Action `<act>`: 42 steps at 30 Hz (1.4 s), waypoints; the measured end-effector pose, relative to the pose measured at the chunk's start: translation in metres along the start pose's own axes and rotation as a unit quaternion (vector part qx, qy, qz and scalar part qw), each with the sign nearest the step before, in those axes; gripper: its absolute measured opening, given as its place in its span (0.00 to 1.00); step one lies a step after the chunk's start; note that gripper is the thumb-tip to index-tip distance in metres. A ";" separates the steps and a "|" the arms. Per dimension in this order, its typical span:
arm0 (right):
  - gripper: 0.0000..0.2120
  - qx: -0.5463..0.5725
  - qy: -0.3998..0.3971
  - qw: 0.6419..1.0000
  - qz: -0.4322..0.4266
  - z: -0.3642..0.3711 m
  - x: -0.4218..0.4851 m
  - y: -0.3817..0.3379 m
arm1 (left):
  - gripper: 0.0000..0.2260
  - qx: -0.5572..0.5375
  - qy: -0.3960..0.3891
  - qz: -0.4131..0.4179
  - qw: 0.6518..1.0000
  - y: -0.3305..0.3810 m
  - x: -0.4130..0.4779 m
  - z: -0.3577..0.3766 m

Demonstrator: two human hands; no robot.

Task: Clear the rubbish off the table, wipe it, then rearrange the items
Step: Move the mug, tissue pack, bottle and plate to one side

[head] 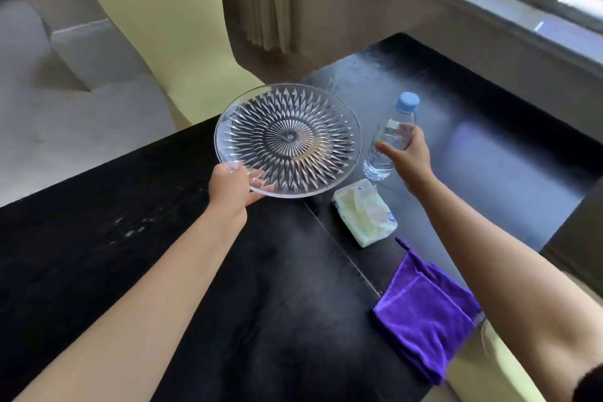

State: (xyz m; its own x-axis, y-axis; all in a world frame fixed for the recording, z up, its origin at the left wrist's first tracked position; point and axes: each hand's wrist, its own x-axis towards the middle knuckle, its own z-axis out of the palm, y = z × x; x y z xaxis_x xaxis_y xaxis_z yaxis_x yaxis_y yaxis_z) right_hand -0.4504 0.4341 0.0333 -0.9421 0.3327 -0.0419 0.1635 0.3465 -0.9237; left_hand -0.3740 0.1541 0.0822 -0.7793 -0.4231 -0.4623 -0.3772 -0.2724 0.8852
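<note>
My left hand [233, 184] grips the near rim of a clear cut-glass plate [288, 139] with a sunburst pattern, held tilted over the far part of the black table [228, 287]. My right hand [408, 153] is wrapped around the middle of a clear water bottle [390, 137] with a light blue cap, which stands or hovers just to the right of the plate. A pale yellow-green tissue pack [363, 212] lies on the table below the bottle. A folded purple cloth [424, 313] rests near the table's right edge, beside my right forearm.
A pale yellow chair [166, 29] stands behind the table's far left edge. A window sill [489, 19] runs along the right, past the table's far corner. White specks [130, 228] dot the table's left side. Grey floor lies to the left.
</note>
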 end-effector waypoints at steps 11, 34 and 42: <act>0.29 -0.013 -0.029 0.999 0.025 0.061 0.055 0.034 | 0.08 0.025 0.002 0.019 1.000 -0.004 0.021 -0.010; 0.19 0.306 -0.083 0.945 0.080 -0.084 -0.040 -0.033 | 0.07 0.111 -0.142 0.120 0.976 0.000 -0.031 0.074; 0.08 0.096 0.087 0.990 0.063 -0.143 -0.081 0.017 | 0.11 0.129 -0.225 0.066 0.964 -0.030 -0.078 0.128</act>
State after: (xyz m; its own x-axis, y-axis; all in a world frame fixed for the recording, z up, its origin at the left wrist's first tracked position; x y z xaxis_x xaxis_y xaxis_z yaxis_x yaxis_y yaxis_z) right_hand -0.3292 0.5384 0.0756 -0.8500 0.5150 -0.1109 0.2022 0.1245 -0.9714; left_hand -0.3657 0.3056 0.0985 -0.9449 -0.0065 -0.3273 -0.3273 0.0074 0.9449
